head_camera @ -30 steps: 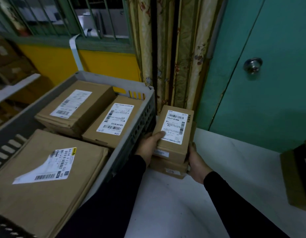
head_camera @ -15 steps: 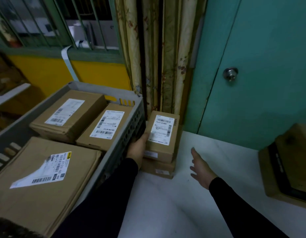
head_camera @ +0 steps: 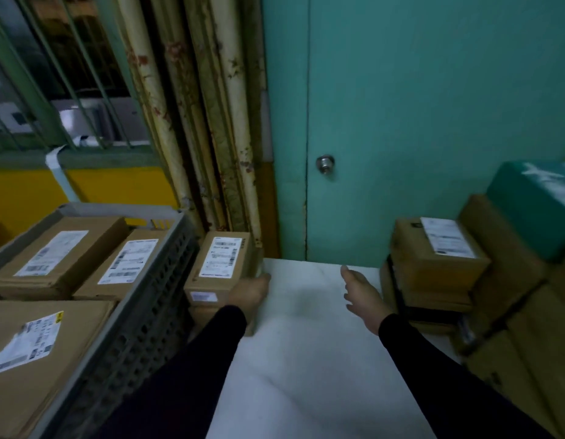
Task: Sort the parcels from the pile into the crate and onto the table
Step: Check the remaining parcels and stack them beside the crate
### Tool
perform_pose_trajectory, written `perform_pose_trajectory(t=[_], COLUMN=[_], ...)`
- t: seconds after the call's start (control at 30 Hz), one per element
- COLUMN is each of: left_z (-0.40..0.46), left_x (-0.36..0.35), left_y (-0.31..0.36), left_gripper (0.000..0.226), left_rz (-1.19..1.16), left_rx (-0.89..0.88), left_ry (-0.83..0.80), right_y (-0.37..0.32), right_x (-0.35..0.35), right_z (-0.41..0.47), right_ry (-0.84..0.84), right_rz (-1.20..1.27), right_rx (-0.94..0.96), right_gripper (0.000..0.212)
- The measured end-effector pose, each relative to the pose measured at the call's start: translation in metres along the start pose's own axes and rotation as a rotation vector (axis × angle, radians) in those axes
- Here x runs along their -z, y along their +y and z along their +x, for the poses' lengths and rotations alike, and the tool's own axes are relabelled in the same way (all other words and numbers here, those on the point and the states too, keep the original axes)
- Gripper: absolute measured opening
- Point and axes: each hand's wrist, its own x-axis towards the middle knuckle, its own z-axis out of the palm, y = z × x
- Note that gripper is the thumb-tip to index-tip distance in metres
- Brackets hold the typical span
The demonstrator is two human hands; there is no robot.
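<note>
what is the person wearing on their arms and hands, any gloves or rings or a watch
Both arms are covered by long, plain black sleeves that end at the wrists, with no visible logos, stripes or cuffs of another colour. The left hand and right hand are bare: no gloves. No ring or watch shows, though the picture is dim and slightly blurred, so small items could be missed.
</note>
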Motion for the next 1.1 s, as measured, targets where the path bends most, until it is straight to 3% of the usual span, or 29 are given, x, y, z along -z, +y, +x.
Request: perform_pose_trajectory(t=[0.07, 0.13, 0.2, 0.3, 0.4, 0.63, 0.93, 1.1], left_z=[-0.016, -0.031, -0.036, -0.048, -0.053, -0.050, -0.056, -0.043], left_x=[-0.032, -0.068, -0.096, -0.144, -0.187, -0.255, -0.285, -0.281], left_y=[0.024, 0.044, 0.054, 0.073, 0.082, 0.089, 0.087, 0.087], left_gripper=[0.072, 0.059, 0.050, 0.057, 0.054, 0.065, 0.051, 0.049], left_rz=[0.066, 0.150, 0.180, 0.223, 0.268, 0.201, 0.041, -0.009], left_rx=[-0.029, -0.078, -0.114, -0.163, -0.197, -0.157, -0.090, -0.065], left_ry=[-0.051, -0.139, -0.169, -0.243, -0.309, -0.422, -0.548, -0.534], right_y=[-0.001, -0.004, -0.010, -0.012, -0.011, 0.004, 0.013, 0.021], right_x=[0.028, 0.061, 0.087, 0.132, 0.165, 0.192, 0.199, 0.195], right_z=[-0.011, -0.027, -0.040, -0.049, -0.047, -0.020, 0.013, 0.020], right_ry=[0.054, 0.170, 0.305, 0.517, 0.645, 0.638, 0.608, 0.602], right_rz=[-0.018, 0.014, 0.000, -0.106, -0.145, -0.102, 0.128, 0.043], right_rx=[0.055, 0.128, 0.195, 0.261, 0.215, 0.050, 0.002, -0.076], right_gripper=[0.048, 0.031, 0.031, 0.035, 0.049, 0.076, 0.077, 0.065])
